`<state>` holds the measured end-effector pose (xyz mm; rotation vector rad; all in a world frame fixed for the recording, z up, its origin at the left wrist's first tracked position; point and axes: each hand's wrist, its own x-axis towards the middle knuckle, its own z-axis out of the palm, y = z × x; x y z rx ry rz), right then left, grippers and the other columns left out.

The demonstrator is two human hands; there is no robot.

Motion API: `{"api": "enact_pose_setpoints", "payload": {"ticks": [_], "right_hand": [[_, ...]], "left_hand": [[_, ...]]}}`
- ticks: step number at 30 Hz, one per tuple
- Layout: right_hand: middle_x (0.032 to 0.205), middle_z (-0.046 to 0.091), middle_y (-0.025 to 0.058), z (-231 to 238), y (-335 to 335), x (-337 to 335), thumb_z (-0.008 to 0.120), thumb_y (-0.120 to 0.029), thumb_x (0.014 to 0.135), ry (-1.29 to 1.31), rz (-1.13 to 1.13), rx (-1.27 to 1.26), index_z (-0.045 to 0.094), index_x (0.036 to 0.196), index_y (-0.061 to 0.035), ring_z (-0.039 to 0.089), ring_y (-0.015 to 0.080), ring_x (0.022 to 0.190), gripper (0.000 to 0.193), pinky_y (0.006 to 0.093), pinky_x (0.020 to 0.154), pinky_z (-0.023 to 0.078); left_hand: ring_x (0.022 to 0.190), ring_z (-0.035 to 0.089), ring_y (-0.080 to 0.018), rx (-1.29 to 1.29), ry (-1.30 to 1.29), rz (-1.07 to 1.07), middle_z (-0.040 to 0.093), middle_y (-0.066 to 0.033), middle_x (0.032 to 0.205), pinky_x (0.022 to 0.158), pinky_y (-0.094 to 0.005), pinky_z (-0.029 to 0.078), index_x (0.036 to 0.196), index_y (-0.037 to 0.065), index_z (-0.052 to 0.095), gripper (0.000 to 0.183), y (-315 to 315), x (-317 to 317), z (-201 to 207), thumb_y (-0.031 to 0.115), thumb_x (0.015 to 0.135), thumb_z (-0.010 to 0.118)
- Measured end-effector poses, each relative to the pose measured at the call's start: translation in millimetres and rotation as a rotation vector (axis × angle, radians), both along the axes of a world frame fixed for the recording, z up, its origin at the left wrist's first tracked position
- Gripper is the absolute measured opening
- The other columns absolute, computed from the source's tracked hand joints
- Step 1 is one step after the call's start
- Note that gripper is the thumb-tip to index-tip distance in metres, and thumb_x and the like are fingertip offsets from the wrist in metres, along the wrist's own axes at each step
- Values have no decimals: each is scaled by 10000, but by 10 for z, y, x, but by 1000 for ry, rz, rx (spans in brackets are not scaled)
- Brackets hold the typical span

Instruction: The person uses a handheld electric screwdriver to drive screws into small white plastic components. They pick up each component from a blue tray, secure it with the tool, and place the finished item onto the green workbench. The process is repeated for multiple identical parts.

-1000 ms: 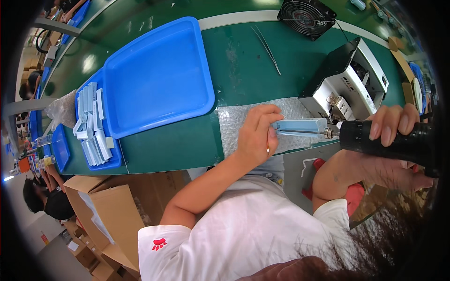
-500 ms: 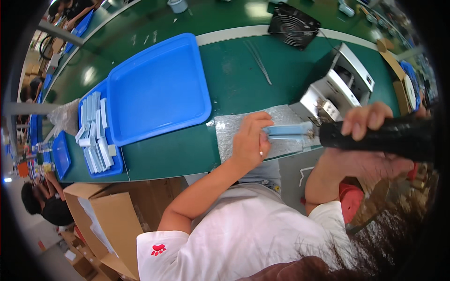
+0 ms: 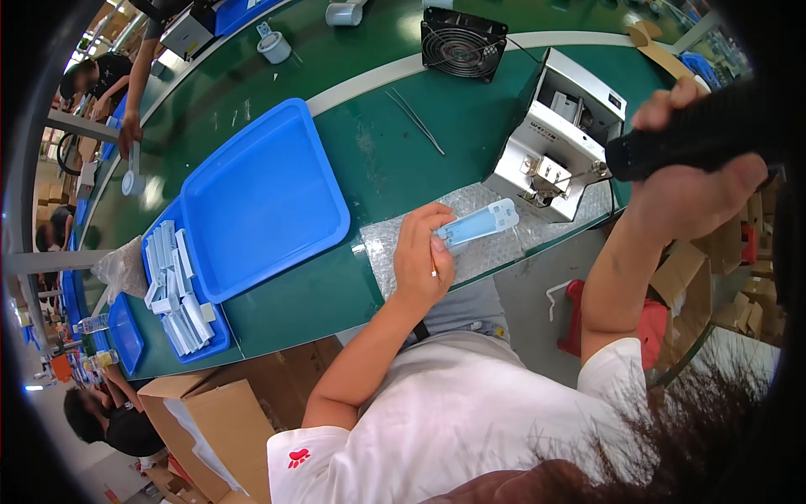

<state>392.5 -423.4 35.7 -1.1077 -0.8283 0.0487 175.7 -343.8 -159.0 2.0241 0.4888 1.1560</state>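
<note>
My left hand grips a light blue plastic housing, long and trough-shaped, above a sheet of bubble wrap. My right hand is wrapped round a black power screwdriver, held level with its thin bit pointing left. That bit lies in front of a silver metal box, close to the small metal block on its front; whether they touch, I cannot tell. The far end of the screwdriver is lost in the dark rim.
A blue tray overlaps another holding several pale blue strips. Behind stand a black fan and two thin ties. A co-worker's hand holds a pale part at the far left. Cardboard boxes stand below the table edge.
The screwdriver has moved away from the blue housing, up to the metal box. My left hand has tilted the housing, turning its hollow side into view. The whole view has shifted too.
</note>
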Motion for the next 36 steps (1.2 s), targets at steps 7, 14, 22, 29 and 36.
{"api": "enact_pose_setpoints", "payload": {"ticks": [7, 14, 22, 29, 36], "right_hand": [[898, 529, 154, -211, 17, 9, 455, -754, 746, 147, 106, 15, 483, 1123, 24, 529, 248, 669, 865, 362, 590, 440], [915, 445, 134, -79, -77, -503, 586, -628, 779, 183, 705, 345, 441, 1239, -5, 512, 199, 670, 788, 317, 553, 445], [885, 442, 152, -122, 221, -742, 497, -813, 718, 133, 73, 129, 451, 1072, 55, 496, 206, 620, 939, 306, 497, 424], [861, 447, 150, -272, 285, -724, 459, -852, 701, 150, 195, 143, 450, 1015, 41, 495, 202, 597, 947, 303, 480, 430], [853, 446, 134, -328, 297, -626, 483, -837, 705, 75, 133, 157, 438, 992, 62, 493, 193, 595, 945, 303, 497, 434]], "left_hand": [[911, 568, -347, -2, 14, 14, 582, -187, 1044, 797, -410, 472, 1003, -7, 556, 230, 15, -53, -5, -5, 799, 447], [895, 571, -341, -4, 44, 1, 586, -188, 1032, 796, -395, 469, 1002, -13, 547, 218, 29, -72, 25, 1, 836, 406], [881, 575, -330, 3, 26, 29, 590, -181, 1032, 758, -389, 480, 1016, -7, 536, 228, 21, -60, -3, -20, 818, 423], [875, 574, -329, -32, 39, 49, 592, -177, 1038, 758, -389, 480, 1011, -7, 539, 234, 12, -96, 9, -23, 804, 429], [881, 569, -330, -66, 29, 10, 586, -182, 1038, 761, -383, 477, 1016, -11, 535, 241, 18, -48, 43, -25, 802, 426]]}}
